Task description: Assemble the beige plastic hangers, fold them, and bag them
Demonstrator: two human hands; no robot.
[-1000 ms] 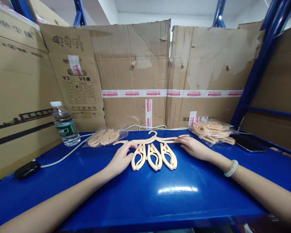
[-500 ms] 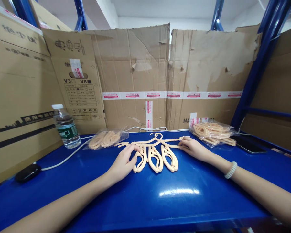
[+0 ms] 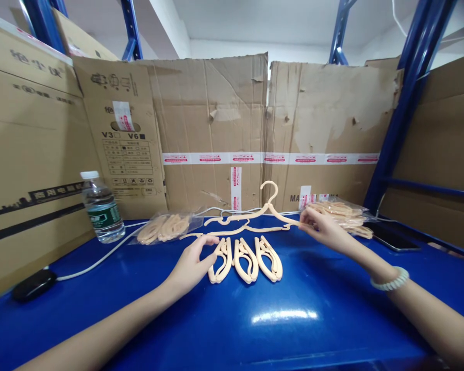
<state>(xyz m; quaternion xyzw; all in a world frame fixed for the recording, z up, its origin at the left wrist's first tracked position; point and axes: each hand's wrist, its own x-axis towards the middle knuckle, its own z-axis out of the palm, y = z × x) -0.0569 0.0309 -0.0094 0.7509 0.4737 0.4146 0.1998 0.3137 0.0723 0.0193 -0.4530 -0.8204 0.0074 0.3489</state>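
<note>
An unfolded beige clothes hanger point(image 3: 268, 206) is raised off the table with its hook up. My right hand point(image 3: 320, 226) pinches it at the end of its right arm. Behind the folded hangers, a second unfolded hanger point(image 3: 268, 230) lies flat on the table. Three folded hangers sit in a row: a left one point(image 3: 226, 263), a middle one point(image 3: 251, 263) and a right one point(image 3: 276, 263). My left hand point(image 3: 191, 265) is beside the left folded hanger, thumb and forefinger apart. Whether its fingertips touch that hanger, I cannot tell.
On the blue table point(image 3: 201, 330), bagged hangers lie at the left point(image 3: 164, 228) and right point(image 3: 340, 214). A water bottle point(image 3: 102, 214), a black mouse-like object point(image 3: 34, 285), a white cable point(image 3: 100, 262) and a phone point(image 3: 394, 238) lie around. Cardboard sheets point(image 3: 212, 123) stand behind.
My right hand has lifted one unfolded hanger off the other, moving it right and tilting its hook up. My left hand has shifted slightly toward me and left. The view has tipped slightly upward.
</note>
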